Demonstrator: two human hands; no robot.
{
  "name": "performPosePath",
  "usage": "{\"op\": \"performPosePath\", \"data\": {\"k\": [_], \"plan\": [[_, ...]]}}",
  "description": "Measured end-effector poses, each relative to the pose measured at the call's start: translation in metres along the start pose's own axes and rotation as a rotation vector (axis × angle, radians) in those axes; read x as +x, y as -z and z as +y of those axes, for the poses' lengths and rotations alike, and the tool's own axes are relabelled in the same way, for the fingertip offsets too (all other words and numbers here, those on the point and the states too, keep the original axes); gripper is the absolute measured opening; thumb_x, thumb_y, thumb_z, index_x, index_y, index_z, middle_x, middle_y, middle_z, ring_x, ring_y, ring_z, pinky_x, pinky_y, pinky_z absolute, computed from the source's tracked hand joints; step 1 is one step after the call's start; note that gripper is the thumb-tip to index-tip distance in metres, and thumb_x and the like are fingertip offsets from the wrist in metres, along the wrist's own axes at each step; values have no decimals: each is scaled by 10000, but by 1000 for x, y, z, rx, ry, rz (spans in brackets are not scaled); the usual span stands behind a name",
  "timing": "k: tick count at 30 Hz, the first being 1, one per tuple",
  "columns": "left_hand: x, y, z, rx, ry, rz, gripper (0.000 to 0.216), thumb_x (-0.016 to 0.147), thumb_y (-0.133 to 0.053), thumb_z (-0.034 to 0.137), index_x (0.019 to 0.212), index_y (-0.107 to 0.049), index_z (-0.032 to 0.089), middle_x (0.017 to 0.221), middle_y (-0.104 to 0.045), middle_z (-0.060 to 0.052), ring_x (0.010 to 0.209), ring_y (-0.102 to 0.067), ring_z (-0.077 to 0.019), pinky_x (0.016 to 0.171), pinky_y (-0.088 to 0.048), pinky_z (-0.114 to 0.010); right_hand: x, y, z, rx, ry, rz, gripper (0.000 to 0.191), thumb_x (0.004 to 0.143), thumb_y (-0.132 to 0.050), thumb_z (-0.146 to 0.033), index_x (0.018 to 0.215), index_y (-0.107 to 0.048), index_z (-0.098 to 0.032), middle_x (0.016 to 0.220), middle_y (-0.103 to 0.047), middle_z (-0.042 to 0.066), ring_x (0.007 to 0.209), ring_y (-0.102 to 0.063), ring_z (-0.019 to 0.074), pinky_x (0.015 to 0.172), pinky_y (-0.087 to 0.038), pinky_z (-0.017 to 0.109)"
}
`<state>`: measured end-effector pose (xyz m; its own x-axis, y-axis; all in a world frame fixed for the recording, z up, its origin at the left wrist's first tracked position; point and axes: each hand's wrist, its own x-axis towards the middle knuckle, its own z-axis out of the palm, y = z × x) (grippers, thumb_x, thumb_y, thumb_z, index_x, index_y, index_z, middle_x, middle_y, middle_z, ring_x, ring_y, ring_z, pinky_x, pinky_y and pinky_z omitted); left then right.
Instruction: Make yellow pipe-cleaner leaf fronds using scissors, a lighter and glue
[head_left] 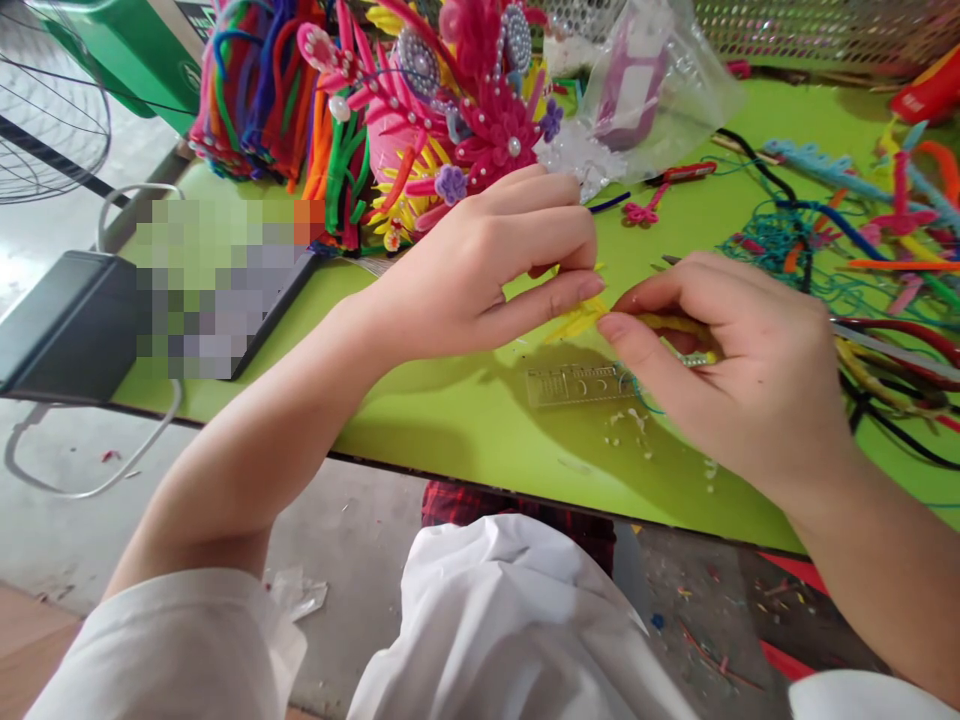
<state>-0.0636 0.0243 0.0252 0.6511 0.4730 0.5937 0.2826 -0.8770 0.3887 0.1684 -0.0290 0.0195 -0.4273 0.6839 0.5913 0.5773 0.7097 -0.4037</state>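
Above the green table, both hands pinch one piece of yellow pipe cleaner with several pointed strips. My left hand has its thumb and index finger closed at the upper end of the piece. From the other side, my right hand grips it between thumb and index finger; a yellow stem runs back under the palm. Beneath the hands lies a clear plastic template with small white bits beside it. My right fingers partly hide a string of pale beads and a teal thread.
A bunch of pink pipe-cleaner flowers stands behind my left hand, beside bundled coloured pipe cleaners. Tangled teal thread and loose stems lie right. A clear plastic bag is at the back; a dark box with cable sits left.
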Motion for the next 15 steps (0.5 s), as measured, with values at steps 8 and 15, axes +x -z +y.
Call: {"op": "performPosePath", "data": {"k": [8, 15], "plan": [[5, 3, 1, -9, 36, -52, 271, 971, -673, 412, 835, -683, 178, 793, -546, -55, 872, -607, -203, 844, -501, -396, -1, 0, -3, 49, -89, 17, 57, 924, -708, -178, 887, -665, -168, 820, -659, 12, 766, -621, 110, 660, -478, 273], [6, 3, 1, -155, 203, -53, 297, 860, -801, 452, 786, -683, 189, 788, -566, -65, 927, -636, -241, 794, -521, -384, -5, -1, -2, 175, -225, 10, 53, 925, -730, -217, 925, -682, -194, 875, -685, -16, 773, -619, 92, 677, -504, 269]]}}
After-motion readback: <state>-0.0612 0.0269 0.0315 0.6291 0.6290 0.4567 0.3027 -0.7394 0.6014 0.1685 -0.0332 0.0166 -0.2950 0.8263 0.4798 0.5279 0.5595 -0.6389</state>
